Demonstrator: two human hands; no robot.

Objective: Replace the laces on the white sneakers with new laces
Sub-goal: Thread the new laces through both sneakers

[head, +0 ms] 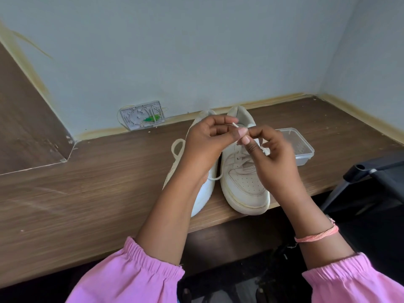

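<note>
Head view: both hands' fingers pinch lace tip above sneaker; keep tip stiff, feed eyelet squarely.

Pink sleeves with elastic-gathered cuffs — a salmon thread band circles the right wrist.

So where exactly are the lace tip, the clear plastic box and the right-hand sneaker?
lace tip (235,125), head view: the stiff end poking up between the hands.
clear plastic box (302,147), head view: its near right rim.
right-hand sneaker (247,191), head view: the perforated toe.
</note>
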